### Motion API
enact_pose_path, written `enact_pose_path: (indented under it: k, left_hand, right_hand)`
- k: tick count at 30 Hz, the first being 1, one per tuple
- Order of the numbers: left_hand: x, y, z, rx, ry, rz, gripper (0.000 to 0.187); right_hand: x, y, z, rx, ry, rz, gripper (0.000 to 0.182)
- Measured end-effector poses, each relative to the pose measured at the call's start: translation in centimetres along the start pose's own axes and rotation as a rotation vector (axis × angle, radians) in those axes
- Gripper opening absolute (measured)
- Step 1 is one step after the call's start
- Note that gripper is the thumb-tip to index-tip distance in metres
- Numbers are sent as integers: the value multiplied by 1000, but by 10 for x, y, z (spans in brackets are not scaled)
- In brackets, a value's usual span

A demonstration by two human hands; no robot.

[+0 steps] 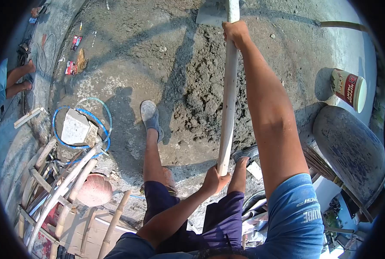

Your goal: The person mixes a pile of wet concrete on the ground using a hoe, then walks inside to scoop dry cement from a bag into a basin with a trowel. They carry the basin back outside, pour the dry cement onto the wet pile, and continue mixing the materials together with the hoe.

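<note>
A long pale wooden handle (229,95) runs up the middle of the view, held in both of my hands. It belongs to a hoe, whose flat grey blade (210,14) shows partly at the top edge. My left hand (215,181) is closed round the lower end of the handle, near my knees. Farther up, with the arm stretched out, my right hand (236,33) grips the handle close to the blade. Under and beside the handle lies a strip of wet, lumpy grey mortar (204,86) on the ground.
At right stand a paint bucket (347,90) and a tipped wheelbarrow tray (350,149). A stone block (75,127) lies within a blue hose (55,131); bamboo poles (74,179) and a reddish bowl (94,190) are lower left. Another person's legs (20,77) show at far left.
</note>
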State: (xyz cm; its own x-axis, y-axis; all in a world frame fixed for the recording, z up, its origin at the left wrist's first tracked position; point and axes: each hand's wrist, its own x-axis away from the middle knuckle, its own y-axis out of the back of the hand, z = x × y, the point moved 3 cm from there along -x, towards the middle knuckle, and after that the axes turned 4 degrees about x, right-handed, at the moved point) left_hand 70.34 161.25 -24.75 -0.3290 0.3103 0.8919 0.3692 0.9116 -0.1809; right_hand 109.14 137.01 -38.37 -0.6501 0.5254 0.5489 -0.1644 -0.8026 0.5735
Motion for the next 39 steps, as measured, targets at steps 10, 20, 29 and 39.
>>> enact_pose_path:
  k: [10, 20, 29, 39]
  left_hand:
    - [203, -90, 104, 377, 511, 209, 18]
    - [129, -46, 101, -17, 2, 122, 23]
    - [-54, 110, 0, 71, -177, -137, 14]
    - [60, 22, -53, 737, -9, 1, 15]
  right_hand:
    - [182, -4, -165, 305, -288, 242, 54]
    - [185, 38, -6, -101, -26, 140, 30]
    - [64, -144, 199, 99, 317, 142, 41]
    - [129, -209, 187, 633, 199, 305, 56]
